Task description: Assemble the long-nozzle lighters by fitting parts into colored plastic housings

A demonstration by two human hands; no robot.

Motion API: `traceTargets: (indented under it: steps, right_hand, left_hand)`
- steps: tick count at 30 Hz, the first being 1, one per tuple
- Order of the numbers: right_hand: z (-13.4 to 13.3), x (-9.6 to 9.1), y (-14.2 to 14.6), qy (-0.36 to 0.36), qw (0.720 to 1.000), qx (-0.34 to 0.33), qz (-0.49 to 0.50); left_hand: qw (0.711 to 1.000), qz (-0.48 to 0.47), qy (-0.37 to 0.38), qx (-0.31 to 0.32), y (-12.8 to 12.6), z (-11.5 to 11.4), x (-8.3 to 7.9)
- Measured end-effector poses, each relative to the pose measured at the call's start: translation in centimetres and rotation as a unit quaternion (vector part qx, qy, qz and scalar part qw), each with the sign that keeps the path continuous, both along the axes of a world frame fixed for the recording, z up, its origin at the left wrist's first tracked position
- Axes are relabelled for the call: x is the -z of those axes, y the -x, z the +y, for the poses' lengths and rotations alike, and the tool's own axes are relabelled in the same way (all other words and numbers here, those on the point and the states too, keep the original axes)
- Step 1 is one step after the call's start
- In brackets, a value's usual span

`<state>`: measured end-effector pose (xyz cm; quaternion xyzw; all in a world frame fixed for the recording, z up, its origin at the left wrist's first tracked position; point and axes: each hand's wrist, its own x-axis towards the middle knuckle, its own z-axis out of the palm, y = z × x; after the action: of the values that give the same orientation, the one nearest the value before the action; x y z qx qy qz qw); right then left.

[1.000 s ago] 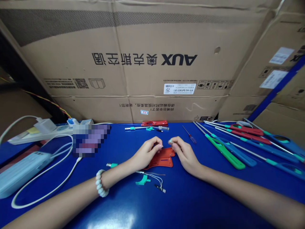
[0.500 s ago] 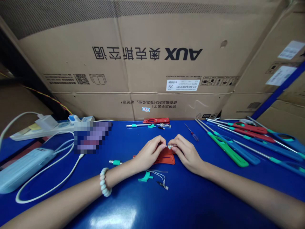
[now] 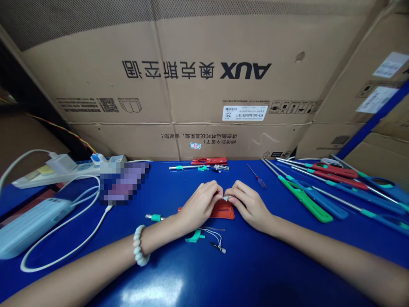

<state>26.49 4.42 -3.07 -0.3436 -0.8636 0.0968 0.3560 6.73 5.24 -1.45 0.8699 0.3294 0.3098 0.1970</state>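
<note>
Pinched between the fingertips of my left hand (image 3: 203,204) and my right hand (image 3: 251,205) is a small pale metallic part (image 3: 226,198), too small to make out clearly. Both hands are closed and almost touching. Below them lies a red plastic lighter casing (image 3: 223,210), partly covered by my left hand. A metal tube with a green collar (image 3: 156,217) sticks out to the left of my left wrist. Nearer to me rest a green plastic trigger (image 3: 195,236), white wires (image 3: 214,232) and a small black piece with a white end (image 3: 218,247).
Several long-reach lighters (image 3: 308,198) lie at the right, near a screwdriver (image 3: 256,175). Another red casing (image 3: 209,161) and metal tube (image 3: 185,167) lie at the back, before a cardboard box (image 3: 191,98). A power strip (image 3: 79,170), power bank (image 3: 35,226) and cable are left.
Both hands stay in almost the same place, with only a slight shift of the fingers around the small part. The loose pieces on the table have not moved.
</note>
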Motion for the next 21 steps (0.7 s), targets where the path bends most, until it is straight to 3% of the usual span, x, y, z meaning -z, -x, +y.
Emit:
traceTargets:
  steps: [21]
  right_hand:
    - [-0.05,0.12,0.08,-0.032,0.999,0.004,-0.027]
  left_hand:
    - [1.0,0.008,-0.015,-0.006,0.01,-0.45,0.2]
